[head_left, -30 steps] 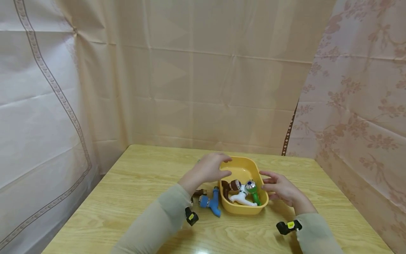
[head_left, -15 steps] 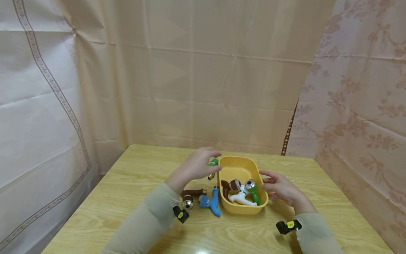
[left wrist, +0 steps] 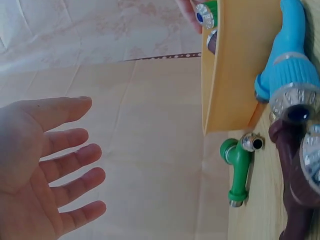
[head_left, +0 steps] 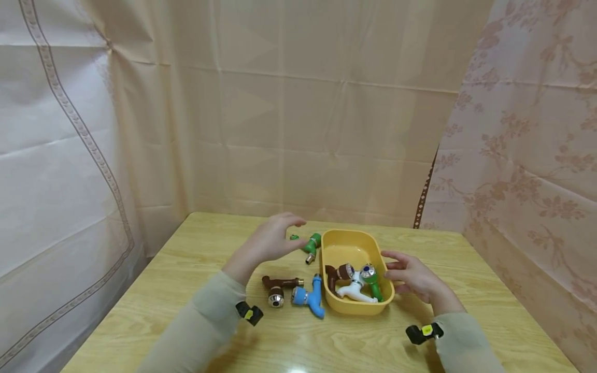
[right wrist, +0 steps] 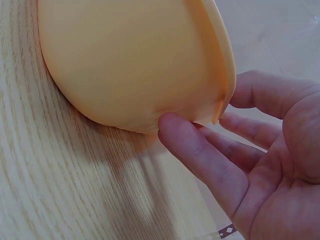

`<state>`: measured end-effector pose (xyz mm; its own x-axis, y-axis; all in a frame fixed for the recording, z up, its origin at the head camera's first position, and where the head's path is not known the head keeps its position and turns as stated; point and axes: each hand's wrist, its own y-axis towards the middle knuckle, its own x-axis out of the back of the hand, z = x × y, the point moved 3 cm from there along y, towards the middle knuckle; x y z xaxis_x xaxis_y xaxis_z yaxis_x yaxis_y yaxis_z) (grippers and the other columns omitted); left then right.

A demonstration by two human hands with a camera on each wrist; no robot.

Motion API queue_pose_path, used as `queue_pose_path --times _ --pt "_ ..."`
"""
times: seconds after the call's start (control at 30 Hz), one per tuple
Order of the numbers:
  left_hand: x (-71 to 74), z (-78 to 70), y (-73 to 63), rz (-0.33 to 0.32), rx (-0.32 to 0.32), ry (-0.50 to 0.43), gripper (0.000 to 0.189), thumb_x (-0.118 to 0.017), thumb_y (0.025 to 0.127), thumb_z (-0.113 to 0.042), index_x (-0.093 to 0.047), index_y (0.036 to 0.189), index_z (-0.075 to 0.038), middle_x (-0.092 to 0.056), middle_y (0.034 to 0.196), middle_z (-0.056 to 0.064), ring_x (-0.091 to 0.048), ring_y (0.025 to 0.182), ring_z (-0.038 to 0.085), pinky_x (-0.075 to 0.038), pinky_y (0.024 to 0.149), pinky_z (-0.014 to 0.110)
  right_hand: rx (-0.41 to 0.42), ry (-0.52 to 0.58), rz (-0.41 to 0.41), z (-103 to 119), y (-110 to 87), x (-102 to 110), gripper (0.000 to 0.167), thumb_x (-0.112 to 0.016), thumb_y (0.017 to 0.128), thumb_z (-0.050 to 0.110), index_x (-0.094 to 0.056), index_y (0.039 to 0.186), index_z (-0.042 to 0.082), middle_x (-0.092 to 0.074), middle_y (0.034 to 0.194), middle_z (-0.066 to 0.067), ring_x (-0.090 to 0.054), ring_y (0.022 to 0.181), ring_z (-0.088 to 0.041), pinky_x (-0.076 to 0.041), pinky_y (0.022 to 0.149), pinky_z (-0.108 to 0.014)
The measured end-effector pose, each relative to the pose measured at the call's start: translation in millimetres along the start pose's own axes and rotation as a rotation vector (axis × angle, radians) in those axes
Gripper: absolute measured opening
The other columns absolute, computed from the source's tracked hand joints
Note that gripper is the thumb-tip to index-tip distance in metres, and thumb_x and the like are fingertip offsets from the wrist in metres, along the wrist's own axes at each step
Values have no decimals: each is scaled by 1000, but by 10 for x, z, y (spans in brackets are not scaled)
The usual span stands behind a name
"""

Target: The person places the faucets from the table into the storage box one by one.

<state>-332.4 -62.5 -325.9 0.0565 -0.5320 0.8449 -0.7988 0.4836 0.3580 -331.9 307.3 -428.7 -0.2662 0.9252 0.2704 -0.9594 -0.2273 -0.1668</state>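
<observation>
I see left hand [head_left: 272, 241] grip wide, empty, hovering above green tap [head_left: 311, 243] on table [head_left: 186, 269], just left of yellow tub [head_left: 356, 309]. Right hand [head_left: 412, 280] relaxed, touching tub wall. Tap looks light, rigid, slick; I'd pinch mid-body.

Green tap [head_left: 310, 244] lies on table beside yellow tub [head_left: 359, 309]

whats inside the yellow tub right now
The yellow tub holds three taps at its near end: a brown tap, a white tap and a green tap. Whatever lies beneath them is hidden.
</observation>
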Motion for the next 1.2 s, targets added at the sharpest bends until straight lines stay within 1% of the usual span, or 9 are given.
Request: queue_pose_path --times 0.17,0.37,0.53,0.63,0.8,1.0,1.2 --pt "39 78 -71 3 20 -16 58 -76 91 -45 -62 140 -17 -57 141 5 -55 127 28 -46 105 49 -2 1 -3 -11 4 -4 70 -66 97 3 -32 158 5 -37 150 -37 -61 119 -38 -59 84 -49" --pt "44 174 -169 16 54 -46 65 -79 88 -48 -60 143 -18 -52 147 8 -51 132 33 -44 105 55 -10 -7 -9 -16 3 -12 70 -66 96 4 -33 158 5 -37 150 -37 -61 119 -38 -59 84 -49" --pt "31 243 -252 35 83 -78 73 -79 84 -56 -59 145 -21 -47 153 7 -44 138 33 -40 108 57 -13 -9 -11 -25 -6 -17 71 -68 95 5 -33 158 5 -37 150 -37 -62 117 -37 -59 83 -49" --pt "9 280 -291 49 91 -88 78 -79 81 -60 -58 145 -22 -45 155 5 -41 140 32 -38 110 57 -13 -4 -12 -30 -7 -19 72 -68 95 5 -33 158 5 -37 150 -37 -61 118 -37 -59 83 -49" --pt "-49 339 -331 78 84 -103 82 -80 79 -62 -57 146 -22 -43 156 4 -40 141 32 -39 109 57 -11 -1 -11 -37 0 -19 72 -68 95 5 -33 158 5 -38 149 -37 -61 118 -38 -59 83 -50" --pt "-103 393 -369 116 78 -97 83 -81 79 -61 -56 147 -22 -43 156 6 -40 142 33 -39 110 57 -12 -3 -1 -25 2 -22 71 -66 96 4 -32 159 5 -38 150 -37 -61 119 -38 -59 84 -49" --pt "-162 436 -414 173 101 -98 86 -81 78 -62 -55 148 -19 -42 157 9 -38 143 33 -37 111 56 -12 -10 -3 0 1 -11 71 -66 96 4 -32 158 5 -37 150 -37 -60 120 -40 -59 83 -50"
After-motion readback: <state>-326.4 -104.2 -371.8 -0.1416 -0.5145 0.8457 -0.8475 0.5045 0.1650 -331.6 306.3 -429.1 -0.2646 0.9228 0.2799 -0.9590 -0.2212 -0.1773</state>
